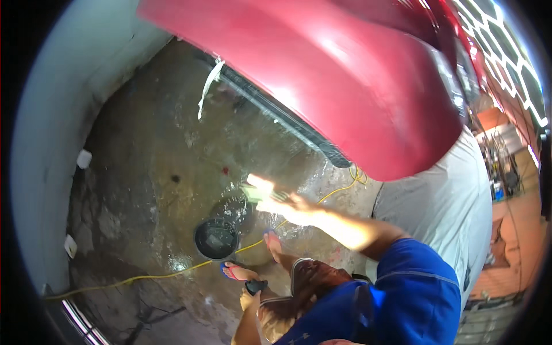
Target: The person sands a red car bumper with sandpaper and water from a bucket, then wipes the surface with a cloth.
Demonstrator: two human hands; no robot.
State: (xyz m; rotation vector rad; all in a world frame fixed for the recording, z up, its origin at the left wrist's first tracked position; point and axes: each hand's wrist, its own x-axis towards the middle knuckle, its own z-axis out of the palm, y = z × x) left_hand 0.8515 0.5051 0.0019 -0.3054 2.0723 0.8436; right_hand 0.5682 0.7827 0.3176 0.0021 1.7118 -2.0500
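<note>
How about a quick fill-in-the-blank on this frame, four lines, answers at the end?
1. Of the left hand and right hand, the ____ one holds the pale green pad.
2. The cord lying across the floor is ____.
3. The round bucket near the feet is ____.
4. The large, glossy car panel at the top of the view is ____.

Missing words: right; yellow; black; red.
</note>
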